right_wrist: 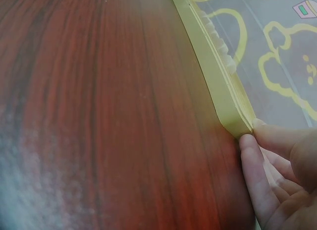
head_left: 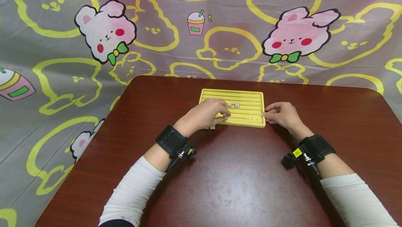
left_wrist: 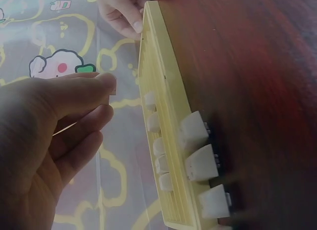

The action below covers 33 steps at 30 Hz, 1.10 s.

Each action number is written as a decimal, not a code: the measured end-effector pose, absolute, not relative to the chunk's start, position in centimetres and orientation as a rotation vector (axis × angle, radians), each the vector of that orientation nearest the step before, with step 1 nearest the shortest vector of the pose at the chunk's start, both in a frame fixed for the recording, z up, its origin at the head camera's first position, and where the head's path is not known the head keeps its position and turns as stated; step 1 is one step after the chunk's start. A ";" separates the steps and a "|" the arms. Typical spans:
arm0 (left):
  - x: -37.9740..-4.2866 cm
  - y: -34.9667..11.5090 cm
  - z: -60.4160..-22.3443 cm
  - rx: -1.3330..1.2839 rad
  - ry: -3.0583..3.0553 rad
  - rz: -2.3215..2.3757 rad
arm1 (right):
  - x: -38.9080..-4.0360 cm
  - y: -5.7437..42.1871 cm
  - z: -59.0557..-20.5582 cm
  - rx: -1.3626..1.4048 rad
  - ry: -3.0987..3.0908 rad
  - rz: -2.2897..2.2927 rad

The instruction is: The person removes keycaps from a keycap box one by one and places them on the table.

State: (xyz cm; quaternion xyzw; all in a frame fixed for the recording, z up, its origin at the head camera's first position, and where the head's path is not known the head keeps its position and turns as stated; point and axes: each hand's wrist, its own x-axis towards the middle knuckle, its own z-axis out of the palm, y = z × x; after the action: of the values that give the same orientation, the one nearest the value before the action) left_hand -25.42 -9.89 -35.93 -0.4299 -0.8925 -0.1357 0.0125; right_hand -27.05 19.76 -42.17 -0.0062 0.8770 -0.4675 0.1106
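My left hand [head_left: 205, 114] hovers over the front part of a yellow ridged tray [head_left: 248, 122], pinching a small whitish block [left_wrist: 113, 85] between thumb and forefinger. The fingers hide most of that block. My right hand [head_left: 282, 115] pinches the tray's right edge near its front corner, thumb on the rim, as the right wrist view shows. Several similar white blocks [left_wrist: 158, 146] stand in a row inside the tray; the left hand covers some of them in the head view. More white blocks [left_wrist: 202, 163] lie on the table along the tray's front side.
The tray lies on a dark red-brown wooden table [head_left: 238, 178], toward its far edge. A patterned cloth [head_left: 232, 17] with cartoon figures hangs behind the table and along its left. Both wrists wear black straps with small cameras.
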 end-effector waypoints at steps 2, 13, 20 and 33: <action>-25.3 -10.0 -36.0 -1.345 -2.780 -0.431 | -27.1 19.8 -42.2 -0.017 2.577 -1.374; -24.9 -10.4 -36.8 -1.351 -2.804 -0.400 | -26.8 19.7 -42.1 -0.029 2.574 -1.375; -24.8 -10.4 -37.4 -1.350 -2.809 -0.350 | -26.8 19.7 -42.1 -0.038 2.575 -1.380; -24.6 -10.3 -38.0 -1.350 -2.848 -0.301 | -26.8 19.6 -42.2 -0.022 2.568 -1.389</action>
State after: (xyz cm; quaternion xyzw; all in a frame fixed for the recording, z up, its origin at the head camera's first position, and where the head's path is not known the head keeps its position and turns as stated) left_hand -24.63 -10.34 -37.98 -0.4264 -0.8994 -0.0952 -0.0121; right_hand -26.85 19.60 -42.18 -0.0075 0.8741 -0.4729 0.1106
